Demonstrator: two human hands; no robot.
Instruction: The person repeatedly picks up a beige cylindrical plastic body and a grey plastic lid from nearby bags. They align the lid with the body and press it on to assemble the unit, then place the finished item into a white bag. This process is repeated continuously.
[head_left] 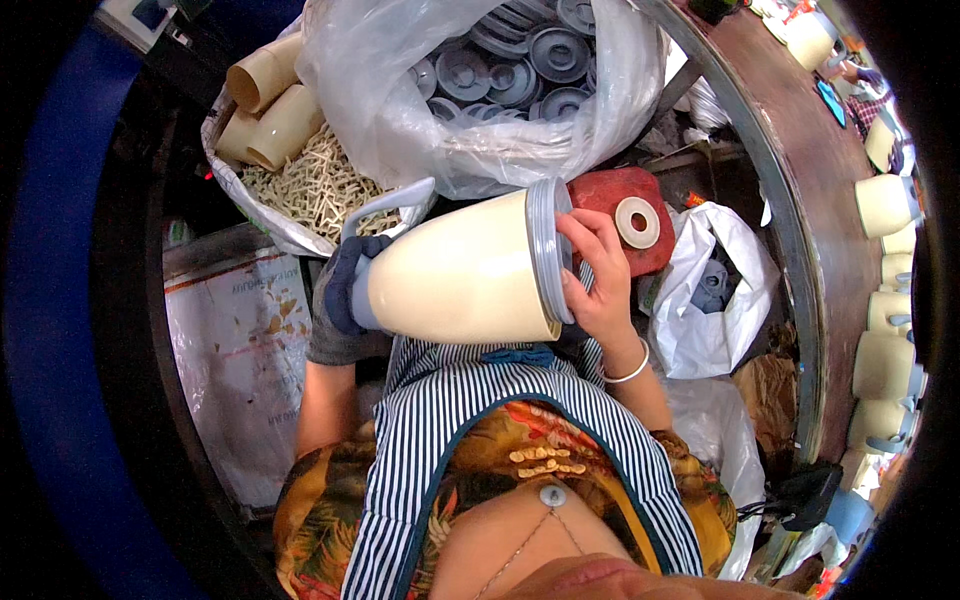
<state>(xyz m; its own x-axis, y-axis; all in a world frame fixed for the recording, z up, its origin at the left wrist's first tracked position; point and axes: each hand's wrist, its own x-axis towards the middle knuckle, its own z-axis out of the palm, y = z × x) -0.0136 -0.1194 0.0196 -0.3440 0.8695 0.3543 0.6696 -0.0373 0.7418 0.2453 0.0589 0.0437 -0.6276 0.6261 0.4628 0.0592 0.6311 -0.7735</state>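
Observation:
A cream plastic jug (455, 275) with a grey base ring and a grey handle lies on its side in front of me. My left hand (338, 300), in a dark glove, grips its narrow grey top end. My right hand (598, 275), bare with a white bangle at the wrist, presses on the grey base ring at the jug's wide end.
A clear bag of grey round bases (520, 70) sits just beyond the jug. A sack (300, 180) of pale small parts and cream tubes lies at the left. A red block with a tape roll (637, 222), white bags and a round table (800, 200) carrying finished jugs are at the right.

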